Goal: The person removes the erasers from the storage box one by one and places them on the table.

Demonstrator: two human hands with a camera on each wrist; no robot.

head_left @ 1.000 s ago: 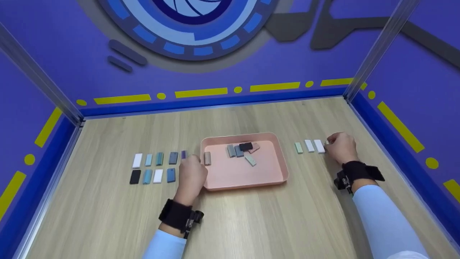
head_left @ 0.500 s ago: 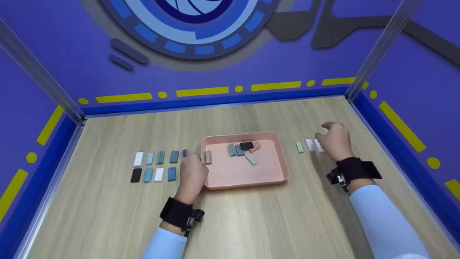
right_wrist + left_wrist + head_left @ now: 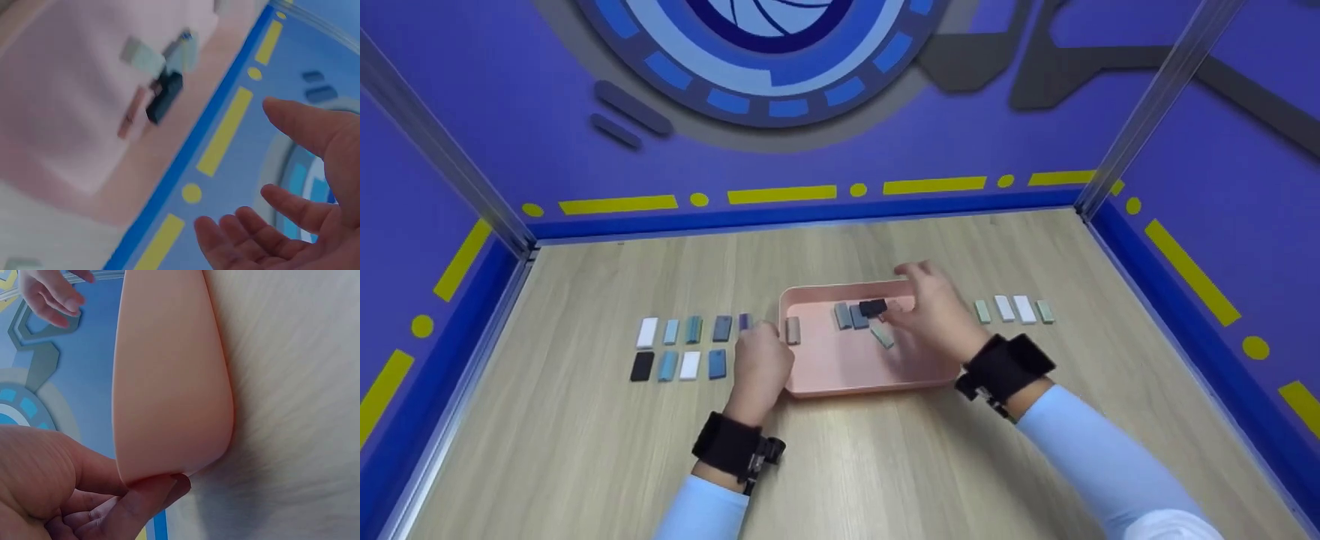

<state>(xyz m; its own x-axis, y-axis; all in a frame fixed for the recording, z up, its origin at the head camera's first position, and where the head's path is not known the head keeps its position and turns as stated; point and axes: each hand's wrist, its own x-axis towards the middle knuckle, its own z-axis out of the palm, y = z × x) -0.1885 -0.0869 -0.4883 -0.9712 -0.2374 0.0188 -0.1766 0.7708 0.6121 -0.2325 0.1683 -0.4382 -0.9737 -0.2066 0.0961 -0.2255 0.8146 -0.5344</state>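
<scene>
Swung inward from the row of green and white oblong blocks (image 3: 1024,309) at three o'clock, the right hand (image 3: 943,316) hangs over the smooth pink rectangular tray (image 3: 832,373), fingers parted, holding nothing; a black oblong block (image 3: 873,308) lies near its thumb, toward nine o'clock. The left hand (image 3: 761,367) pinches the tray's wall at eight o'clock; tray floor spreads toward six.

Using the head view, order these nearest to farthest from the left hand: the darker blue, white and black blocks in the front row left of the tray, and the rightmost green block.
1. Darker blue block, just left of the left hand.
2. White block, next one left.
3. Black block, at the front row's left end.
4. Green block, far right, past the tray.
</scene>
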